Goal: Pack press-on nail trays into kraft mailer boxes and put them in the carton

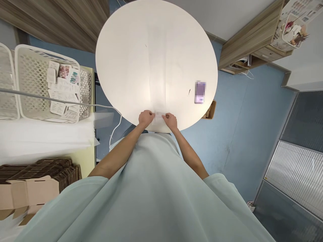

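Note:
A long, see-through strip of plastic film (157, 74) lies across the round white table (121, 60), running from the far side to the near edge. At its near end, my left hand (146, 119) is closed in a pinch on the film's left edge. Opposite it, the fingers of my right hand (171, 121) pinch the right edge. Between the two hands the film looks slightly wrinkled or folded; its exact shape there is hard to make out. Both hands are low over the table's near rim, close to my body.
A phone (200, 92) lies on the table's right side. To my left are a white basket (22, 80) of packets, white sheets (45, 137) and stacked cardboard boxes (42, 191). A white cable (101, 105) hangs between there and the table. A wooden cabinet (249, 33) stands right.

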A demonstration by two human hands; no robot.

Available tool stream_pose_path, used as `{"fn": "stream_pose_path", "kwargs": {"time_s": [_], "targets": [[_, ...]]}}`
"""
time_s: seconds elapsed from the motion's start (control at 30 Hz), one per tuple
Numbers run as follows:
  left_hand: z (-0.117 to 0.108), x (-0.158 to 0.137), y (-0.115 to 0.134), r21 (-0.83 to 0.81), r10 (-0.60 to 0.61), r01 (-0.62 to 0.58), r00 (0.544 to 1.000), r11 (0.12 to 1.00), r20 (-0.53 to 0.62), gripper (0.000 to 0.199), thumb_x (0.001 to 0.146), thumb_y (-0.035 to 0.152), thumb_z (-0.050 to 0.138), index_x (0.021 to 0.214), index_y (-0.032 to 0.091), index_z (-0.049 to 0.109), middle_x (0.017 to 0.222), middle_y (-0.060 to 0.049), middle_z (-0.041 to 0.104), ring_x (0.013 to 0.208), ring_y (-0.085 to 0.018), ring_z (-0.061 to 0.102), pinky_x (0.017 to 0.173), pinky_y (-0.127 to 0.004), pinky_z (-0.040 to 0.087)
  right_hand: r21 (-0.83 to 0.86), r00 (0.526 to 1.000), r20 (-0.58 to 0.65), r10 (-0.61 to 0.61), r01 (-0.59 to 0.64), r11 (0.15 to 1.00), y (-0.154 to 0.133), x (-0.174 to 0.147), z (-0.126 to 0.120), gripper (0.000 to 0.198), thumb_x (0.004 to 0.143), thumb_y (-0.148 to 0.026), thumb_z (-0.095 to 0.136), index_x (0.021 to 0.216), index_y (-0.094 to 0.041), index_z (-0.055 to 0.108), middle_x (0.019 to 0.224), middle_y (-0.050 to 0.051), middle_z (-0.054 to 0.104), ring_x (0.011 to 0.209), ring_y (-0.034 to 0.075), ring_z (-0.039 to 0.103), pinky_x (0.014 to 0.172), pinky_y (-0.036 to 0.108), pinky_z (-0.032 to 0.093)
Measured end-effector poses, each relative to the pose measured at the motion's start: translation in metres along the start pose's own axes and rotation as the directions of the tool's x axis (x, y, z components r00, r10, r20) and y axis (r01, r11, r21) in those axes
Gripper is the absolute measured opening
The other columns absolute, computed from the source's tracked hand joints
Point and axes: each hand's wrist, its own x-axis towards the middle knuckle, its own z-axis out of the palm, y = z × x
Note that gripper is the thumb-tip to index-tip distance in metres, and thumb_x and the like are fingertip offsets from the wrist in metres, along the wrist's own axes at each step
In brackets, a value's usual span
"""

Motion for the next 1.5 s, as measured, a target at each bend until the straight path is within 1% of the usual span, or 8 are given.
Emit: {"fn": "stream_pose_path", "kwargs": {"time_s": [0.2, 0.3, 0.43, 0.53, 0.7, 0.87, 1.17, 1.5], "targets": [[-0.004, -0.005, 0.001, 0.097, 0.009, -0.004, 0.999, 0.995, -0.044, 0.031, 0.095, 0.048, 0.063, 0.11, 0.023, 0.073, 0.103, -0.017, 0.078, 0.105, -0.043, 0.072, 0.089, -0.057, 0.059, 0.038, 1.0, -0.004, 0.026, -0.026, 0.999, -0.004, 0.001, 0.005, 0.025, 0.097, -0.049, 0.07, 0.097, -0.023, 0.073, 0.107, 0.008, 0.081, 0.102, 0.025, 0.075, 0.094, 0.037, 0.058], [-0.009, -0.018, 0.005, 0.201, 0.234, -0.212, 0.968, 0.956, -0.094, 0.039, 0.101, 0.037, 0.053, 0.131, 0.018, 0.066, 0.134, -0.023, 0.07, 0.127, -0.043, 0.065, 0.103, -0.058, 0.054, 0.068, 0.999, -0.003, 0.039, -0.039, 0.997, -0.004, 0.001, 0.004, 0.025, 0.095, -0.049, 0.072, 0.092, -0.024, 0.071, 0.102, 0.007, 0.08, 0.097, 0.025, 0.075, 0.091, 0.036, 0.058], [-0.011, -0.033, 0.011, 0.296, 0.663, -0.651, 0.745, 0.699, 0.075, 0.053, 0.102, 0.027, 0.047, 0.153, 0.014, 0.055, 0.169, -0.023, 0.046, 0.162, -0.04, 0.037, 0.126, -0.06, 0.036, 0.065, 1.0, 0.013, 0.021, -0.021, 0.998, -0.003, 0.002, 0.001, 0.028, 0.095, -0.05, 0.07, 0.086, -0.024, 0.07, 0.097, 0.006, 0.079, 0.092, 0.023, 0.073, 0.088, 0.035, 0.058], [-0.006, -0.034, 0.01, 0.293, 0.72, -0.755, 0.651, 0.586, 0.239, 0.065, 0.103, 0.04, 0.054, 0.163, 0.015, 0.048, 0.177, -0.022, 0.037, 0.168, -0.04, 0.027, 0.132, -0.061, 0.025, 0.067, 1.0, 0.014, 0.014, -0.015, 0.998, -0.002, 0.004, 0.0, 0.031, 0.094, -0.052, 0.069, 0.084, -0.023, 0.07, 0.094, 0.005, 0.078, 0.091, 0.023, 0.072, 0.088, 0.035, 0.058], [0.003, -0.03, 0.003, 0.35, 0.669, -0.737, 0.674, 0.578, 0.315, 0.096, 0.089, 0.058, 0.074, 0.168, 0.014, 0.042, 0.179, -0.024, 0.033, 0.168, -0.043, 0.026, 0.136, -0.06, 0.016, 0.282, 0.995, 0.067, 0.069, -0.085, 0.956, 0.005, 0.009, -0.001, 0.033, 0.089, -0.053, 0.076, 0.093, -0.02, 0.072, 0.096, 0.006, 0.08, 0.087, 0.021, 0.074, 0.08, 0.033, 0.062], [0.003, -0.028, -0.003, 0.407, 0.624, -0.712, 0.7, 0.573, 0.346, 0.088, 0.087, 0.025, 0.07, 0.167, 0.005, 0.041, 0.178, -0.027, 0.034, 0.167, -0.039, 0.032, 0.137, -0.054, 0.019, 0.412, 0.982, 0.155, 0.111, -0.166, 0.896, 0.008, 0.008, -0.008, 0.03, 0.092, -0.044, 0.078, 0.105, -0.017, 0.072, 0.098, 0.011, 0.082, 0.084, 0.022, 0.076, 0.076, 0.034, 0.065], [-0.011, -0.023, 0.008, 0.324, 0.565, -0.637, 0.771, 0.7, 0.295, 0.061, 0.09, 0.022, 0.063, 0.15, 0.017, 0.06, 0.159, -0.019, 0.056, 0.14, -0.038, 0.062, 0.119, -0.052, 0.049, -0.095, 0.893, 0.194, -0.405, 0.428, 0.899, 0.01, -0.013, -0.038, 0.066, 0.092, -0.015, 0.059, 0.156, -0.029, 0.056, 0.168, 0.009, 0.052, 0.104, 0.022, 0.072, 0.094, 0.042, 0.063], [-0.022, -0.017, 0.008, 0.025, 0.397, -0.402, 0.91, 0.915, 0.117, 0.044, 0.094, 0.044, 0.068, 0.132, 0.022, 0.072, 0.138, -0.011, 0.072, 0.127, -0.032, 0.069, 0.11, -0.043, 0.055, 0.072, 0.924, 0.17, -0.341, 0.334, 0.94, 0.001, 0.004, -0.04, 0.031, 0.101, -0.034, 0.063, 0.131, -0.028, 0.07, 0.139, 0.004, 0.074, 0.095, 0.02, 0.072, 0.093, 0.035, 0.059]]}}
